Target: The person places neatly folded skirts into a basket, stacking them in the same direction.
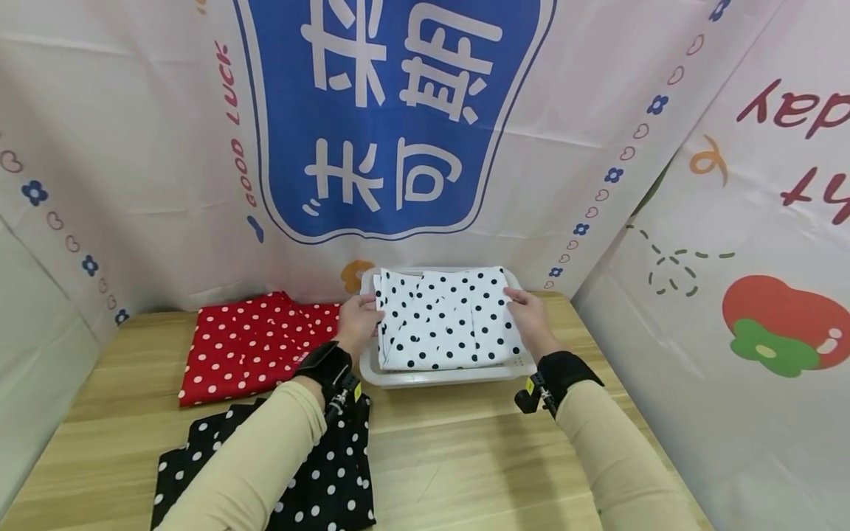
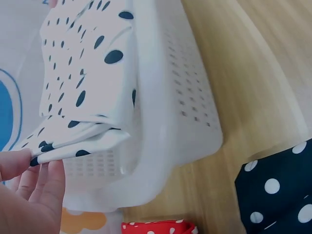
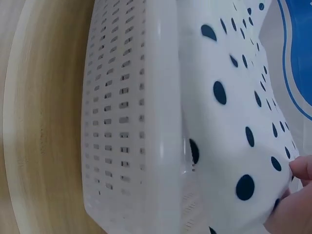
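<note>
A folded white cloth with black dots (image 1: pixel 451 321) lies across the opening of a white plastic basket (image 1: pixel 438 379) at the back of the table. The left hand (image 1: pixel 358 321) pinches the cloth's left edge between thumb and fingers; in the left wrist view, folded layers show between the thumb and fingers (image 2: pixel 46 187). At the opposite edge, the right hand (image 1: pixel 531 321) pinches the cloth too, its thumb on top in the right wrist view, where the hand (image 3: pixel 295 202) is partly cut off. Much of the basket's inside is hidden under the cloth.
Left of the basket lies a folded red cloth with white dots (image 1: pixel 255 343). A black cloth with white dots (image 1: pixel 332 472) lies nearer, partly under the left forearm. A printed curtain (image 1: pixel 166 243) hangs right behind the wooden table (image 1: pixel 451 457).
</note>
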The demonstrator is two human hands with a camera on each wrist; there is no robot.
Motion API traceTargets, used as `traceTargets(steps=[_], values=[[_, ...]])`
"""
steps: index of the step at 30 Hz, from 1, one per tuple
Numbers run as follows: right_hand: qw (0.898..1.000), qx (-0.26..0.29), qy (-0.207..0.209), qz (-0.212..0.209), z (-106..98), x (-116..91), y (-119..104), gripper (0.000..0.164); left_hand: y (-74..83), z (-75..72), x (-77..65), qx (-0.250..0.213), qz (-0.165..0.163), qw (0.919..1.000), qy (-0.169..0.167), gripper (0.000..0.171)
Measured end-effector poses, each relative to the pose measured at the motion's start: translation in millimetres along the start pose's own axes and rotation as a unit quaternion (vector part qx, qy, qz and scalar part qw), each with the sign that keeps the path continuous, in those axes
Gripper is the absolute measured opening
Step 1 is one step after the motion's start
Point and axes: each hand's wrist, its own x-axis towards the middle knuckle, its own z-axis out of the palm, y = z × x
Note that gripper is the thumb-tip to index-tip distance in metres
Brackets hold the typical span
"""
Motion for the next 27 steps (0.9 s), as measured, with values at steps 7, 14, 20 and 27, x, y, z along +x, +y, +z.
traceTargets(steps=[7,14,20,27], values=[[1.000,0.010,0.005,-0.018,12,2,9,0.040,-10.6,9.6,1.0,0.010,0.022,0.9997,0.009,0.039],[1.000,0.006,0.005,0.004,17,6,22,0.042,-19.2,16.4,4.2,0.057,0.033,0.9976,0.023,0.036],[1.000,-0.007,-0.022,0.019,21,7,30,0.043,-24.4,21.7,6.6,0.117,0.057,0.9910,0.034,0.037],[0.999,-0.022,-0.041,0.027,26,12,40,0.043,-26.2,27.1,5.6,0.142,0.032,0.9892,0.015,0.039]])
